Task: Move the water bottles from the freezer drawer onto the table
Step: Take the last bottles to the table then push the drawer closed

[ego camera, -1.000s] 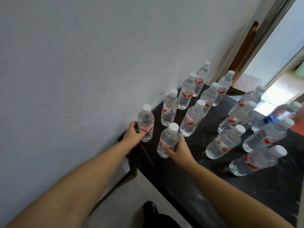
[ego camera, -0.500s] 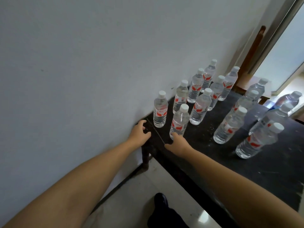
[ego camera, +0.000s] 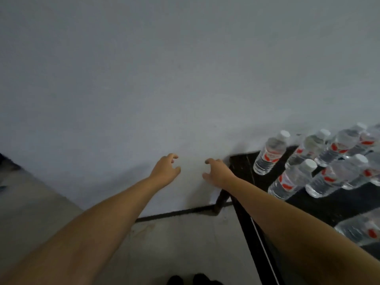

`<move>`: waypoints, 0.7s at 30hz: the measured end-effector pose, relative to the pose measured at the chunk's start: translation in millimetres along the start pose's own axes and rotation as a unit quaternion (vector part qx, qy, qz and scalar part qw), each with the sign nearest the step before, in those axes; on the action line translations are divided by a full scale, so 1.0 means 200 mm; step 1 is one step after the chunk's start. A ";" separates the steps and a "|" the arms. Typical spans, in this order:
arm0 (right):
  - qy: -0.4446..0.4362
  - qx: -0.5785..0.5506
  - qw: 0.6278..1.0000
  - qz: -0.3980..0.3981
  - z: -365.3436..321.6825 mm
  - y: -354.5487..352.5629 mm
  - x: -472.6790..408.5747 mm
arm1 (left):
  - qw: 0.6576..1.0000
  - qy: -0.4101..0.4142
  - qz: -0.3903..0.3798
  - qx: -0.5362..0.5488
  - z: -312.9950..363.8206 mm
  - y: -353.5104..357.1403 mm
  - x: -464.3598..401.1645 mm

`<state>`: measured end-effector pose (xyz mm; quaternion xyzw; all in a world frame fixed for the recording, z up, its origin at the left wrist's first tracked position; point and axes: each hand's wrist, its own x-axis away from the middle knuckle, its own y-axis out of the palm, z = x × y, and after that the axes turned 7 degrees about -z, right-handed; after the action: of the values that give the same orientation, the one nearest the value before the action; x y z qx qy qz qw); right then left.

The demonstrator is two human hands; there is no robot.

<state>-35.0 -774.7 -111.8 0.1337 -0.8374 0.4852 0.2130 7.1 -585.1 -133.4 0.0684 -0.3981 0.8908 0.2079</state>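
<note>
Several clear water bottles with white caps and red labels stand on the black table point(ego camera: 242, 161) at the right; the nearest-left one point(ego camera: 269, 155) is by the table's corner, another point(ego camera: 292, 179) stands just in front of it. My left hand point(ego camera: 165, 168) hangs in the air left of the table, fingers loosely curled, holding nothing. My right hand point(ego camera: 217, 171) floats beside the table's left corner, fingers loosely curled and empty. The freezer drawer is out of view.
A plain grey wall point(ego camera: 144, 79) fills most of the view. The table's dark leg point(ego camera: 221, 199) meets a pale floor point(ego camera: 185, 243) with a dark skirting line. My shoes point(ego camera: 193, 279) show at the bottom edge.
Both hands have let go of the two front bottles and pulled back off the table. My view has swung left, so the table now sits at the right edge.
</note>
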 end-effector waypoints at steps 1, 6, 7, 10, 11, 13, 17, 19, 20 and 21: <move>-0.016 0.022 1.000 -0.010 -0.03 0.01 -0.02 | 1.000 -0.022 0.020 0.008 -0.04 -0.02 0.04; -0.113 0.112 0.985 -0.067 -0.19 0.10 -0.09 | 0.984 -0.131 0.107 0.049 -0.23 -0.06 0.30; -0.133 0.126 0.980 -0.078 -0.22 0.13 -0.09 | 0.980 -0.148 0.122 0.056 -0.26 -0.05 0.37; -0.198 0.168 0.959 -0.113 -0.33 0.25 -0.08 | 0.960 -0.205 0.168 0.088 -0.32 -0.03 0.58; -0.230 0.182 0.947 -0.133 -0.39 0.32 -0.06 | 0.947 -0.236 0.190 0.108 -0.36 0.00 0.70; -0.279 0.197 0.925 -0.166 -0.50 0.43 0.00 | 0.924 -0.283 0.227 0.123 -0.40 0.03 0.90; -0.365 0.235 0.877 -0.207 -0.71 0.66 0.21 | 0.875 -0.371 0.287 0.123 -0.48 0.12 1.31; -0.405 0.254 0.850 -0.221 -0.79 0.76 0.31 | 0.845 -0.406 0.320 0.135 -0.50 0.15 1.49; -0.429 0.263 0.833 -0.230 -0.83 0.83 0.39 | 0.828 -0.423 0.341 0.142 -0.51 0.17 1.61; -0.443 0.270 0.821 -0.237 -0.87 0.87 0.44 | 0.818 -0.430 0.354 0.145 -0.51 0.19 1.69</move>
<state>-147.2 -539.9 -124.8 0.5813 -0.6191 0.5148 -0.1173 -309.6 -426.2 -131.2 0.3279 -0.3099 0.8306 -0.3265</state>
